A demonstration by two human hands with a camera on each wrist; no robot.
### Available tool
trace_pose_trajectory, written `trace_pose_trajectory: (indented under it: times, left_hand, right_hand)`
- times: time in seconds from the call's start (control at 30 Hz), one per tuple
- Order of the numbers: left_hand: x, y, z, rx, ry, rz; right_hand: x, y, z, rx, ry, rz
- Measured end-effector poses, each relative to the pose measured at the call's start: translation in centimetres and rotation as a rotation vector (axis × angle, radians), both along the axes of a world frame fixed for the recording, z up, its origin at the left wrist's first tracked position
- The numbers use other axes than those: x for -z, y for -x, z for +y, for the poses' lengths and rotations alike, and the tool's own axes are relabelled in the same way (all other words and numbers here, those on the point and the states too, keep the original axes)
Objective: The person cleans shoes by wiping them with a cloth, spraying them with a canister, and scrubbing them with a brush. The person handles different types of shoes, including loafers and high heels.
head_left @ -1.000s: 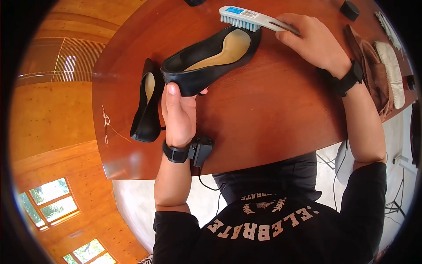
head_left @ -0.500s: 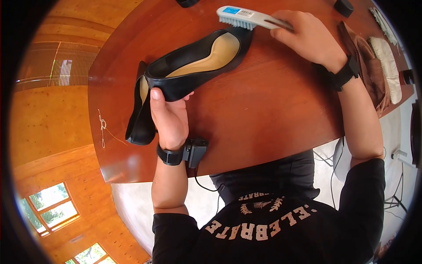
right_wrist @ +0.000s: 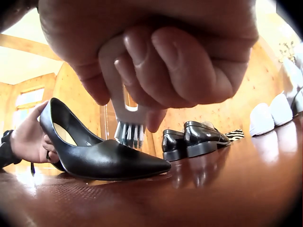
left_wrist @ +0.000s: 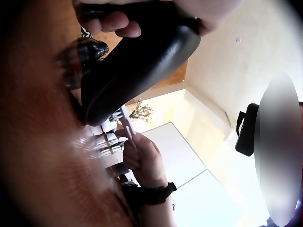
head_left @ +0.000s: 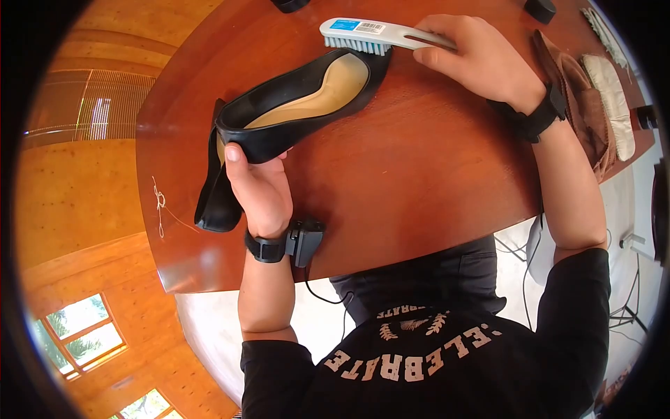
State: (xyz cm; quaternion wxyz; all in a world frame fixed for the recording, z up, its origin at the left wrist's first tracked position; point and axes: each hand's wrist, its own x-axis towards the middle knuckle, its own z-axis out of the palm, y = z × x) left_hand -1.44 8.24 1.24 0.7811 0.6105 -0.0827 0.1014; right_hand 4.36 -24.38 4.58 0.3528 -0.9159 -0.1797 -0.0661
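Observation:
My left hand [head_left: 264, 195] grips a black pointed-toe pump [head_left: 279, 140] by its heel end, thumb against the back. The pump's beige insole faces up, and in the right wrist view its toe lies low along the tabletop with the heel end raised. My right hand [head_left: 481, 59] holds the handle of a white brush [head_left: 405, 33] with pale blue-white bristles. Those bristles [right_wrist: 129, 135] meet the upper near the toe opening. A second black pump [head_left: 220, 206] lies on its side at the left, partly behind the held one and my left hand.
The glossy brown table [head_left: 398, 188] has a curved edge. A thin string [head_left: 160, 202] lies at its left. Brown cloth [head_left: 579, 105] and a cream pad [head_left: 608, 105] are at the right. Black loafers [right_wrist: 203, 139] and white shoes [right_wrist: 272, 116] stand farther off. A cable hangs from my left wrist camera.
The held pump and my left hand have shifted left, now overlapping the second pump more. The brush has moved left and slightly nearer to me along the toe end. Both grips are unchanged.

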Motion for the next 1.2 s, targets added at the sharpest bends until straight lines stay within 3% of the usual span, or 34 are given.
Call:
trace_pose_trajectory:
  times: [0.37, 0.67, 0.97, 1.2]
  left_hand:
    - [-0.1, -0.3, -0.5, -0.073, 0.059, 0.026]
    - [-0.3, -0.7, -0.5, -0.060, 0.093, 0.071]
    - [-0.7, -0.6, -1.0, -0.093, 0.089, 0.089]
    - [-0.3, -0.8, -1.0, 0.011, 0.079, 0.051]
  right_hand:
    - [0.2, -0.2, -0.4, 0.088, 0.149, 0.048]
    - [-0.1, 0.4, 0.3, -0.100, 0.107, 0.031]
    - [-0.1, 0.5, 0.4, -0.124, 0.071, 0.033]
    - [-0.5, -0.1, -0.5, 0.063, 0.181, 0.102]
